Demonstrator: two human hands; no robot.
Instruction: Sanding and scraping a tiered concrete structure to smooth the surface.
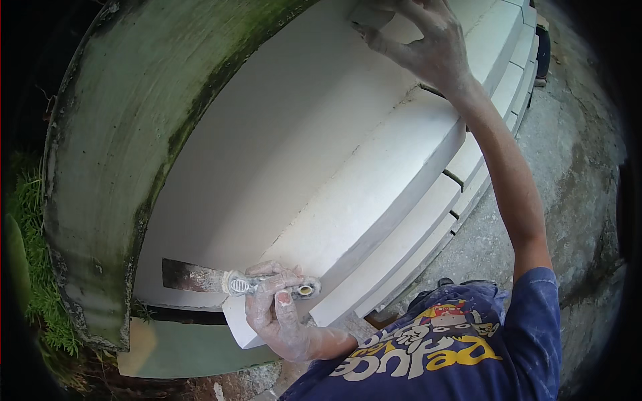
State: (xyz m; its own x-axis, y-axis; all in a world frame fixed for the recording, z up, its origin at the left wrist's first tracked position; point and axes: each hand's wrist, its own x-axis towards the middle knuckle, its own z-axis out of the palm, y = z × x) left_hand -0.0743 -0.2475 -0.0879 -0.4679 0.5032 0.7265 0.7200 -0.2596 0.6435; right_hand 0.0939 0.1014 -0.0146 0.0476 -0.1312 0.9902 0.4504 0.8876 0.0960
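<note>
My left hand (281, 313), coated in white dust, grips the handle of a putty knife (193, 275) with a worn, stained blade. The blade points left over the lower end of a smooth white surface (261, 150). Up at the top edge of the view, my right hand (426, 40) is also dusted white. Between its thumb and fingers is a thin grey flat piece (373, 17), held against or close to the white surface; the frame cuts off part of the hand, and I cannot tell what the piece is. A rough seam line (331, 175) runs along the white surface.
A mossy, curved concrete ledge (120, 125) borders the white surface on the left, with green plants (37, 260) beyond. White stepped ledges (401, 240) with dark gaps descend on the right towards a concrete floor (562, 200). My printed blue shirt (521, 351) fills the lower right.
</note>
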